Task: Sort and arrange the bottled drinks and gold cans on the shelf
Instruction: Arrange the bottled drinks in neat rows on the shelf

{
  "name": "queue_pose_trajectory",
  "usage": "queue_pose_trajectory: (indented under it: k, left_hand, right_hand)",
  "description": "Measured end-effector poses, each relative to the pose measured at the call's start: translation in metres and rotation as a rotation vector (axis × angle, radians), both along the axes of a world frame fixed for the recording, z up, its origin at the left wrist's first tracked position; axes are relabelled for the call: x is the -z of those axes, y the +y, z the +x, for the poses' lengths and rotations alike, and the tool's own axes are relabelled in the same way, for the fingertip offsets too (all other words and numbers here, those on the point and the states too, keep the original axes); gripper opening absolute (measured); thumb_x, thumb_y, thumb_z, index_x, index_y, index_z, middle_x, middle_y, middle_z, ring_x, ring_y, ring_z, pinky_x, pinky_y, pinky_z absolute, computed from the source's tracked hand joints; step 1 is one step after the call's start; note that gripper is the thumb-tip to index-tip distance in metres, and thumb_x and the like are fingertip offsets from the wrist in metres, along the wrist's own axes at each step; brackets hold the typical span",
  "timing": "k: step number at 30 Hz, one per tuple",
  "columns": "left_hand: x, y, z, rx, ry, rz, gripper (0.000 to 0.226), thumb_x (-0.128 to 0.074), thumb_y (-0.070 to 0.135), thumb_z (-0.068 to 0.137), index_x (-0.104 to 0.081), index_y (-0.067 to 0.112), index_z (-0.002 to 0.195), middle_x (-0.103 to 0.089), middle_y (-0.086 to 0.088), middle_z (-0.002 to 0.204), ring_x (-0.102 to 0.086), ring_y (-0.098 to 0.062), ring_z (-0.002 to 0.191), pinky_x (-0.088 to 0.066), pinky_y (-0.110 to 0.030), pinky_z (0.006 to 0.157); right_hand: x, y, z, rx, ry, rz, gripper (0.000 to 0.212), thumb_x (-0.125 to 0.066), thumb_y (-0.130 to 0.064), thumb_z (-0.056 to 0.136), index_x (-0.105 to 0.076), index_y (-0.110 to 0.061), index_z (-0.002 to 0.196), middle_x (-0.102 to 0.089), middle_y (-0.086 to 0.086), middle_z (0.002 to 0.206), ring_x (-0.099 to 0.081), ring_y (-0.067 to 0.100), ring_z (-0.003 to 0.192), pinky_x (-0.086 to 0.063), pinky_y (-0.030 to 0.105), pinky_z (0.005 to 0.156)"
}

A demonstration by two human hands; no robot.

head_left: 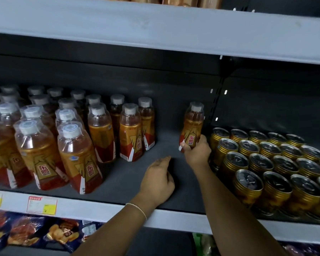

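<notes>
Right hand is wrapped round the lower part of one bottle, thumb on the front of the label, fingers curled behind. It sits in the gap in the middle of the shelf, just beside the cans and well apart from the other bottles. It leans a bit, and I can't tell if its base is touching the shelf. It's clear plastic with a rounded shoulder, a chunky white cap under a clear over-cap, amber liquid, and a glossy gold-and-red wrap with red characters on a gold panel. The rest of the bottles look the same and stand packed in rows on the left, some turned different ways. The cans on the right are ribbed gold metal with dull silver pull-tab tops, in tight staggered rows. Left hand is low over the bare part of the shelf, knuckles up, fingers loosely bent, holding nothing; there's a thin pale thread round that wrist. The shelf floor is matte dark grey with a pale grey front edge that has a price tag on it. Shiny snack bags sit underneath.
</notes>
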State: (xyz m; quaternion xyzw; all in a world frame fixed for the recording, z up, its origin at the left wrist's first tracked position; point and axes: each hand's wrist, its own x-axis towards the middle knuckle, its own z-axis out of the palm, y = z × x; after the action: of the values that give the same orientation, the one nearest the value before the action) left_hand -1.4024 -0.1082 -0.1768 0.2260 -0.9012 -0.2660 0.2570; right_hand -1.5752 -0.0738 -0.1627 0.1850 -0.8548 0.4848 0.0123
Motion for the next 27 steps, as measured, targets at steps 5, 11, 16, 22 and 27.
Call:
queue_pose_trajectory:
  k: [5,11,16,22,27]
  left_hand:
    - [-0.002,-0.001,0.002,-0.053,0.05,0.052,0.056,-0.049,0.007,0.09,-0.042,0.01,0.145,-0.048,-0.007,0.146,-0.04,-0.019,0.136,-0.022,-0.018,0.111]
    - [-0.006,-0.002,0.008,-0.142,0.14,0.092,0.06,-0.052,0.006,0.089,-0.038,0.011,0.147,-0.043,-0.005,0.148,-0.035,-0.018,0.139,-0.02,-0.017,0.11]
    - [-0.012,-0.006,0.011,-0.188,0.227,0.123,0.062,-0.054,0.004,0.087,-0.039,0.011,0.146,-0.039,-0.005,0.151,-0.03,-0.019,0.142,-0.02,-0.02,0.113]
    - [-0.021,-0.032,0.037,-0.212,0.238,0.048,0.064,-0.057,0.001,0.083,-0.041,0.007,0.145,-0.041,-0.01,0.149,-0.037,-0.024,0.138,-0.026,-0.025,0.113]
    - [-0.025,-0.042,0.056,-0.187,0.217,-0.013,0.062,-0.058,0.001,0.083,-0.044,0.008,0.143,-0.045,-0.009,0.145,-0.043,-0.023,0.132,-0.028,-0.022,0.108]
  right_hand:
    - [0.003,0.001,0.002,-0.004,0.008,-0.013,0.061,-0.077,-0.027,0.083,-0.047,-0.008,0.132,-0.06,0.014,0.126,-0.058,0.031,0.117,-0.051,0.047,0.097]
    - [0.003,0.002,0.006,-0.002,0.027,-0.005,0.061,-0.075,-0.029,0.085,-0.046,-0.009,0.135,-0.06,0.013,0.127,-0.059,0.031,0.118,-0.051,0.047,0.097]
    - [0.001,0.006,0.006,-0.018,0.037,-0.003,0.06,-0.075,-0.031,0.086,-0.046,-0.01,0.134,-0.061,0.012,0.126,-0.059,0.03,0.116,-0.051,0.046,0.098]
    - [-0.004,0.006,0.011,-0.009,0.013,-0.043,0.065,-0.078,-0.025,0.082,-0.041,-0.008,0.134,-0.058,0.014,0.128,-0.059,0.031,0.117,-0.051,0.042,0.096]
    - [-0.021,0.002,0.036,0.121,0.34,-0.002,0.068,-0.079,-0.02,0.073,-0.044,-0.006,0.129,-0.045,0.017,0.13,-0.041,0.035,0.123,-0.038,0.045,0.105]
